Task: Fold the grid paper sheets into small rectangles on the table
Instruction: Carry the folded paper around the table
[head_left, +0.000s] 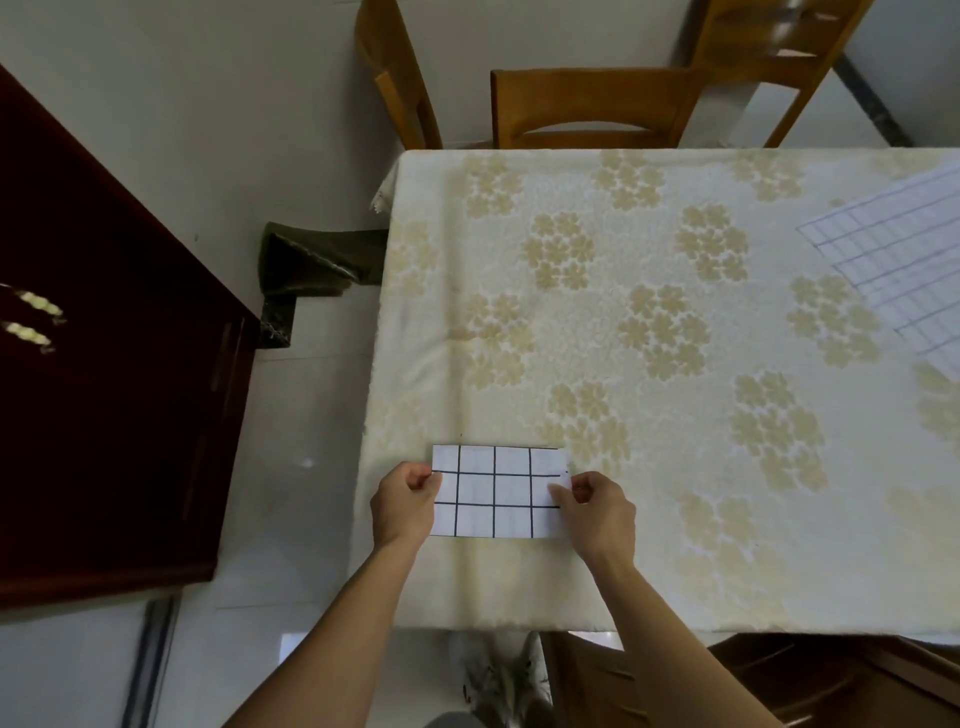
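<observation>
A folded grid paper rectangle, white with thick black lines, lies at the table's near left corner. My left hand pinches its left edge with curled fingers. My right hand pinches its right edge the same way. A stack of unfolded grid paper sheets with thin blue lines lies flat at the table's far right, partly cut off by the frame.
The table wears a cream cloth with pale flower prints. Wooden chairs stand behind its far edge, another chair at the near side. A dark red cabinet fills the left. White tiled floor lies between.
</observation>
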